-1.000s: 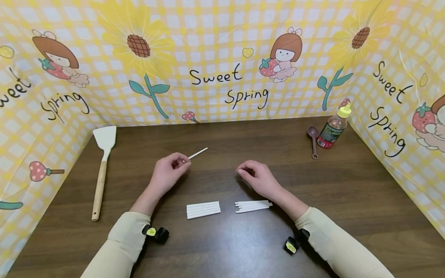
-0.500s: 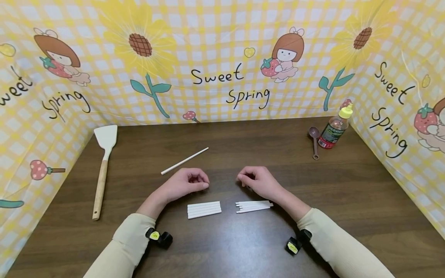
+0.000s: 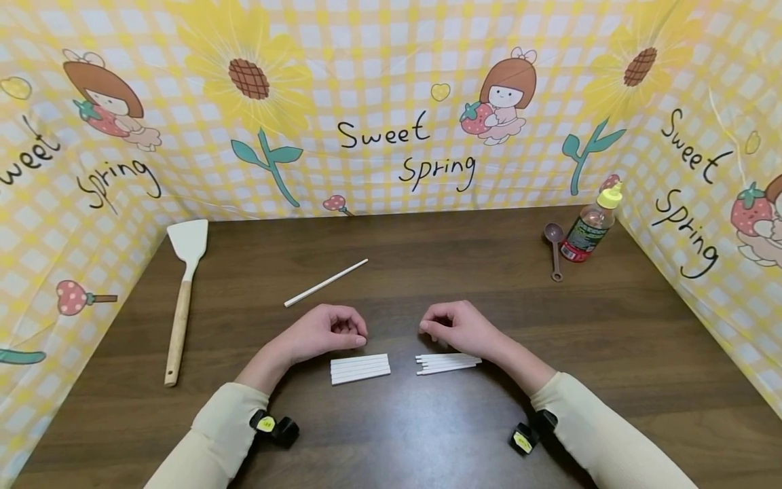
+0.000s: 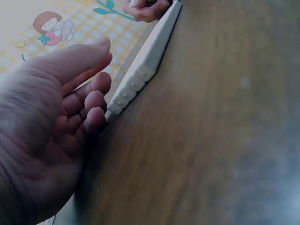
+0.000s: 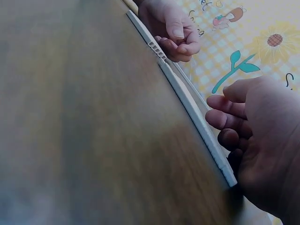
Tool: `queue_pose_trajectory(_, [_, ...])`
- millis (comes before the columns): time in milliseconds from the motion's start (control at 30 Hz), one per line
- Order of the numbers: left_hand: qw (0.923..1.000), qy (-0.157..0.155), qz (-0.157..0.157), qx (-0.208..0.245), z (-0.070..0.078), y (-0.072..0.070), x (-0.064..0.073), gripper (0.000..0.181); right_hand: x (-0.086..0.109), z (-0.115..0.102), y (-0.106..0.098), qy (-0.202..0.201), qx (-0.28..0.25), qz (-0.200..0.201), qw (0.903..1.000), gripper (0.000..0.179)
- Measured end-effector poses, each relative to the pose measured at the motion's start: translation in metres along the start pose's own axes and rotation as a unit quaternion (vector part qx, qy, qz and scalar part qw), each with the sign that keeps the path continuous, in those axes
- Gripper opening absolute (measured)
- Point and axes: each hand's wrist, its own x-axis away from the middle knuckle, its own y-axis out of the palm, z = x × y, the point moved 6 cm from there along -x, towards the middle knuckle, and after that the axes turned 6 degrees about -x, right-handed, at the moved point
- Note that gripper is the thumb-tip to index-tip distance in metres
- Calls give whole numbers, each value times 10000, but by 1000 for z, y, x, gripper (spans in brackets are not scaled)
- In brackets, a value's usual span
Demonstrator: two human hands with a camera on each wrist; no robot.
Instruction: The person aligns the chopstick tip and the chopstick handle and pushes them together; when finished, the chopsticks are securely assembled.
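My left hand [image 3: 342, 331] rests on the dark wood table [image 3: 611, 353] with loosely curled fingers, holding nothing, just behind a flat row of short white sticks [image 3: 360, 368]. My right hand [image 3: 441, 324] lies the same way behind a second, less even bunch of white sticks [image 3: 446, 363]. One long white stick [image 3: 326, 282] lies alone and slanted, farther back than the left hand. In the left wrist view the empty palm [image 4: 70, 122] sits beside the stick row [image 4: 140, 70]. The right wrist view shows the right hand's fingers [image 5: 234, 122] near the ends of its sticks [image 5: 197, 112].
A white spatula [image 3: 183, 285] with a wooden handle lies at the left. At the back right are a brown spoon [image 3: 554, 250] and a small bottle [image 3: 589, 227] with a yellow cap. A yellow checked cloth backdrop [image 3: 391, 102] walls the table on three sides.
My left hand let go of the long stick, which now lies on the table, and drew back toward the near stick row. The right hand moved slightly nearer too.
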Motion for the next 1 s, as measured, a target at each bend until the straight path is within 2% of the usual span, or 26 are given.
queue_pose_trajectory(300, [9999, -37, -21, -122, 4, 3, 13, 11, 14, -1, -2, -313, 13, -39, 9995, 7])
queue_pose_trajectory(567, [9998, -61, 5, -186, 6, 5, 17, 10, 25, 1, -7, -797, 216, -128, 9965, 4])
queue_pose_trajectory(733, [9993, -82, 23, -374, 6, 5, 17, 12, 28, 3, -8, -804, 202, -244, 9963, 4])
queue_pose_trajectory(1000, [9988, 66, 60, -479, 7, 7, 15, 14, 27, 3, -7, -836, 365, -310, 9954, 11])
